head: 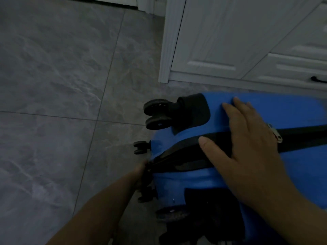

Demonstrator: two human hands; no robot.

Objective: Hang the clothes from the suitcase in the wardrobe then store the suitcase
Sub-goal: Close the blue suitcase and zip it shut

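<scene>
A blue hard-shell suitcase (292, 110) lies on its side on the floor at the lower right, its black wheels (155, 114) pointing left. A black zip band (177, 156) runs along its seam. My right hand (246, 138) lies flat on the shell, fingers spread across the zip band. My left hand (141, 172) is at the suitcase's left end, pinched on something at the zip seam; most of the hand is hidden behind the shell edge. A metal zip pull (275, 133) shows just right of my right hand.
A white wardrobe (221, 41) with panelled doors stands right behind the suitcase, with a black drawer handle (318, 79) at its right. Grey marble-look floor tiles (62, 85) stretch to the left. The room is dim.
</scene>
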